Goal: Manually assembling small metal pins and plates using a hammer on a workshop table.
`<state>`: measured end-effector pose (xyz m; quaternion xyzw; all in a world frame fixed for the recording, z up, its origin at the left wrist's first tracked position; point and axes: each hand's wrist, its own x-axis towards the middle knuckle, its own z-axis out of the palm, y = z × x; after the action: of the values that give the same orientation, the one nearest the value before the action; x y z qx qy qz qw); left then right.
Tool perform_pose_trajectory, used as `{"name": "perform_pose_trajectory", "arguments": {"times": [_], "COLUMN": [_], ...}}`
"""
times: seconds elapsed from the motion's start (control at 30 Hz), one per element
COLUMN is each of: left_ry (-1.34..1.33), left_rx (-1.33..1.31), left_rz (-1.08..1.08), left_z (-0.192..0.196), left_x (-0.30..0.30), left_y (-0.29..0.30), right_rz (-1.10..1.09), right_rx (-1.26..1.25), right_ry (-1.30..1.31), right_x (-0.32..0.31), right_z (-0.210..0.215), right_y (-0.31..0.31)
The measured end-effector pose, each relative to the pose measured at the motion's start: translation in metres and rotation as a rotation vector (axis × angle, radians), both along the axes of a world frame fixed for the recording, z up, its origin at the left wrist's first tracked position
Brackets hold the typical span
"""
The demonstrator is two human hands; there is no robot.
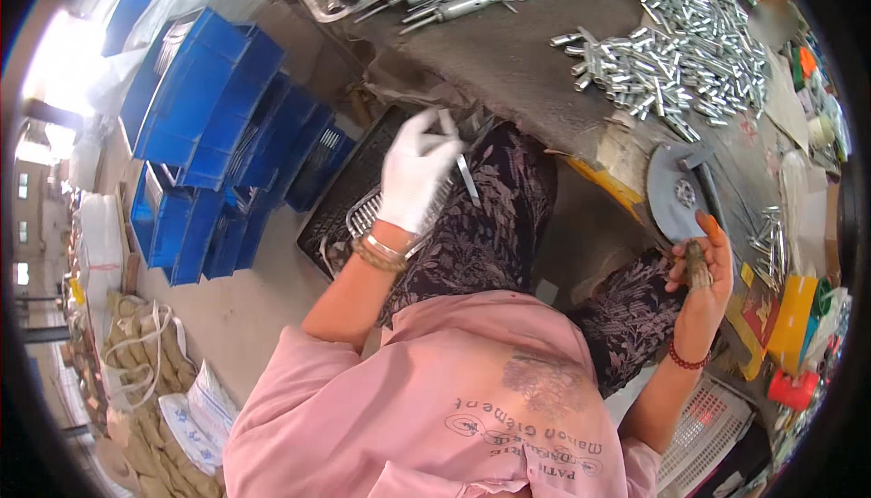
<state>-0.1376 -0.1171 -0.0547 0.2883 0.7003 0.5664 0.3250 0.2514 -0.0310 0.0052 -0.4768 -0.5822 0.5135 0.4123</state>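
My left hand (417, 171), in a white glove and slightly blurred, is raised over my left thigh. Its fingers are pinched, and a thin shiny metal strip (469, 182) hangs at their tips. Below and behind the glove sits a dark plastic crate (318, 230) with a metal wire rack (365, 215) by it. My right hand (706, 267) is at the lower edge of a grey round metal disc (670, 194) at the bench edge. An orange cover is on one fingertip, and a grey-green wrap is on the thumb. Its fingers curl inward; what they hold, if anything, is hidden.
A large heap of small shiny metal tubes (680, 44) lies on the workbench (517, 53). Longer metal parts (463, 4) lie at its far edge. Stacked blue bins (195, 99) stand on the left. A white perforated basket (703, 434) is at my lower right, near a red spool (792, 390).
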Motion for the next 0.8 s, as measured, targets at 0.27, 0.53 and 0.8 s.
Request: {"name": "perform_pose_trajectory", "arguments": {"times": [0.27, 0.53, 0.8], "left_ry": [-0.055, 0.047, 0.31], "left_rx": [-0.345, -0.43, -0.583], "left_rz": [0.272, 0.296, 0.216], "left_z": [-0.201, -0.233, -0.231], "left_x": [-0.098, -0.086, -0.082], "left_y": [-0.076, -0.054, -0.048], "right_rz": [-0.053, -0.058, -0.086], "right_rx": [-0.018, -0.013, 0.011], "right_ry": [-0.027, -0.033, -0.045], "right_x": [-0.003, -0.002, -0.001], "right_z": [-0.006, -0.01, -0.014], "right_y": [0.005, 0.001, 0.0]}}
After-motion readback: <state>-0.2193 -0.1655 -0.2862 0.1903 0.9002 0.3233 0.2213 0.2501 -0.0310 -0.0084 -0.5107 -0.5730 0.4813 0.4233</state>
